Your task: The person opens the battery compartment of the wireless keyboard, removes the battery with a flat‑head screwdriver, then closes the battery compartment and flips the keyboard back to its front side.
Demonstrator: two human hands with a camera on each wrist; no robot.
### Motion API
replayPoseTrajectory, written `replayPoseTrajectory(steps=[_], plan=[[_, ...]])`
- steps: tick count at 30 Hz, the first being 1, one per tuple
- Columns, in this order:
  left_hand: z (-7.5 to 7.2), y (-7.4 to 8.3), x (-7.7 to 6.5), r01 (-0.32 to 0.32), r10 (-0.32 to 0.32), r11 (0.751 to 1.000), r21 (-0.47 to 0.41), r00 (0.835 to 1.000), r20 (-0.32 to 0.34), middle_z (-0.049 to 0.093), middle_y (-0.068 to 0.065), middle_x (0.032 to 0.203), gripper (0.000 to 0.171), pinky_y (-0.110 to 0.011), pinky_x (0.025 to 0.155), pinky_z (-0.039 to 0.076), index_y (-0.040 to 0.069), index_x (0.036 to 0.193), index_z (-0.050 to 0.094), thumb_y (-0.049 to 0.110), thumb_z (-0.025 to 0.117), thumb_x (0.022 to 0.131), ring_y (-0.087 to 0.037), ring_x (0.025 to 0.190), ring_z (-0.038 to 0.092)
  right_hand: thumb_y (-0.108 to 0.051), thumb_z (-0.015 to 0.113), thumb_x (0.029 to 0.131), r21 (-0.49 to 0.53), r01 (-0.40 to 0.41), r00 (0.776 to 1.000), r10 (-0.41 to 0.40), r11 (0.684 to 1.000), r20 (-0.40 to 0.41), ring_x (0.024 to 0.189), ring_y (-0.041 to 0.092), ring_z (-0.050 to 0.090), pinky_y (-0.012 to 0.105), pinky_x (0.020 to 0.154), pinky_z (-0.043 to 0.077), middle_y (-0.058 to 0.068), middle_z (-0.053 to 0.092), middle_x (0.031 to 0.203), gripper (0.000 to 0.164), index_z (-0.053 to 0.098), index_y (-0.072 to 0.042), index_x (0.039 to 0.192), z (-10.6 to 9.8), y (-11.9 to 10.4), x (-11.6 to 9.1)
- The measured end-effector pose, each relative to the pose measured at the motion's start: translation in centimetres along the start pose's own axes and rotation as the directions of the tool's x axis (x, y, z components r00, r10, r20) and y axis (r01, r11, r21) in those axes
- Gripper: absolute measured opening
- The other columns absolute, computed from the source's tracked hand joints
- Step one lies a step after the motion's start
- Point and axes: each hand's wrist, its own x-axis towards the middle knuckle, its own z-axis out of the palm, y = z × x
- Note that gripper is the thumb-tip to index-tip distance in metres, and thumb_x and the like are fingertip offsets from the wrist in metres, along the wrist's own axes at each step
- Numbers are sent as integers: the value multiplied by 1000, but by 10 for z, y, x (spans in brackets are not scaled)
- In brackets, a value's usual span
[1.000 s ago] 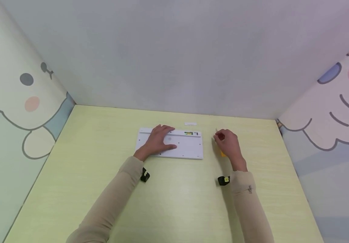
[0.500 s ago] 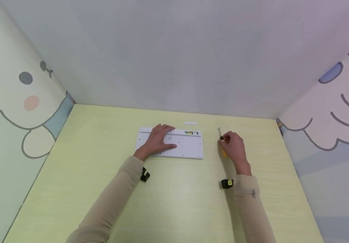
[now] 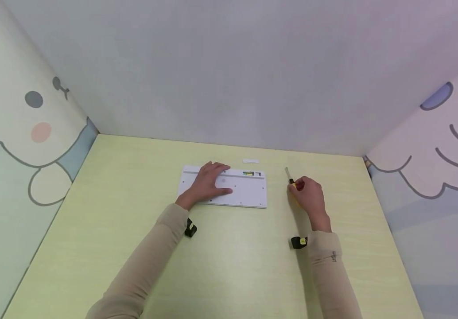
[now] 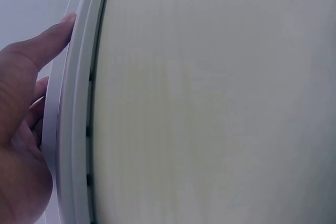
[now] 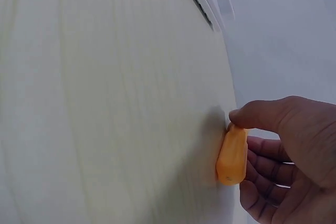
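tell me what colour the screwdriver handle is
The screwdriver handle is orange; it shows best in the right wrist view.

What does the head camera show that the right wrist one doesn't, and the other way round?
Only the head view: the left hand resting on the white panel, its battery compartment, and the screwdriver shaft.

Only the right wrist view: the blunt end of the orange handle, facing the camera.

Both: the right hand holding that handle, the panel at least in part, and the tabletop.
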Motion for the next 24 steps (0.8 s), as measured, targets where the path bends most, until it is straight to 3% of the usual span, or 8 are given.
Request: replayPoseTrajectory(steps=[24], plan=[[1,-2,2,-5,5,1000,7,1000,0,52,-5,152,81,-45,135,11,17,152,46,49,78,85,-27,150,40,-35,55,103,46,58,998,-59,997,13,87,28,63,29,69,47,16,69,103,35,62,-3,116,-8,-22,5]])
